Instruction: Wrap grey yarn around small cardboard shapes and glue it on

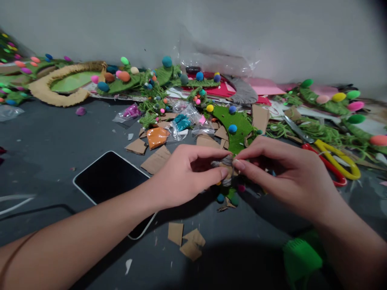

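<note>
Between my two hands is a small piece of brown cardboard (225, 171) partly wrapped in grey yarn. My left hand (187, 173) pinches its left side between thumb and fingers. At its right edge, the thumb and forefinger of my right hand (281, 173) are pressed together by the grey yarn; the strand between them is too fine to make out fully. Just behind my fingers lies a green yarn-wrapped shape (237, 137) with blue and yellow pompoms. Part of it is hidden under my hands.
A phone (105, 177) lies under my left forearm. Scissors (322, 155) with red and yellow handles rest at right. Cardboard scraps (175, 233) sit in front, a green object (302, 257) near my right wrist. Decorated pieces and a beige wreath (45, 90) line the wall.
</note>
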A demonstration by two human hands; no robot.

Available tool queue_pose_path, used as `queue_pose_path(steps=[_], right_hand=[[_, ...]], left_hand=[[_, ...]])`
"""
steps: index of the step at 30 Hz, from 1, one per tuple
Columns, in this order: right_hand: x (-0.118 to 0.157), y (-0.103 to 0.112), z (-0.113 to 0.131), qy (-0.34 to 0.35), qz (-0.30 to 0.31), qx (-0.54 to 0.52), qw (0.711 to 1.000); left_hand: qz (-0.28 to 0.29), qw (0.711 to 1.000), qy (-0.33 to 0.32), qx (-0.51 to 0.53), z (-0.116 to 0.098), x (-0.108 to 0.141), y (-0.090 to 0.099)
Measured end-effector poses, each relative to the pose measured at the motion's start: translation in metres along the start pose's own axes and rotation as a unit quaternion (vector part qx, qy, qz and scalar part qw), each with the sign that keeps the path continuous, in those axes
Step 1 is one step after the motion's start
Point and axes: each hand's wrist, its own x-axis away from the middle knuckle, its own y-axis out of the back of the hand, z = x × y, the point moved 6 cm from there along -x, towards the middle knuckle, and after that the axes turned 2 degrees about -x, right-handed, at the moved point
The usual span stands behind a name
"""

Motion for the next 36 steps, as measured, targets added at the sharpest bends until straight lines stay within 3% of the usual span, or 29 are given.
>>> queue_pose_path(steps=[7,18,30,36], right_hand=[[-0.001,0.0,-0.008,-0.077,-0.017,-0.076,0.994],[0.0,-0.011,-0.019,-0.188,-0.013,-0.249,0.95],[-0.002,-0.018,-0.007,-0.08,-0.024,-0.118,0.989],[0.0,-0.022,0.001,-0.008,-0.019,-0.024,1.0]], left_hand=[[0.03,0.997,0.016,0.066,0.003,-0.001,0.0],[-0.011,0.991,-0.035,0.126,-0.001,-0.002,0.005],[-0.099,0.986,-0.07,0.113,-0.004,-0.005,0.016],[-0.151,0.985,-0.086,0.013,-0.009,-0.004,0.022]])
